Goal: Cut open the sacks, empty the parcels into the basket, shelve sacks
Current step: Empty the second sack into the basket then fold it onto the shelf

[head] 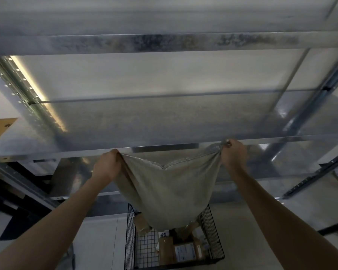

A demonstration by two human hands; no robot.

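Observation:
A beige woven sack [168, 190] hangs upside down between my two raised hands. My left hand [106, 165] grips its left bottom corner and my right hand [233, 152] grips its right bottom corner, both close to the front edge of a metal shelf. The sack's mouth points down over a black wire basket [213, 228] on the floor. Several brown parcels [180, 250] with white labels lie in the basket, and some sit right at the sack's mouth.
A galvanised steel shelving rack [164, 121] with bare shelves fills the upper view, its front edge [164, 147] just above my hands. A cardboard box [0, 127] sits at the left. Dark objects lie on the floor at lower left.

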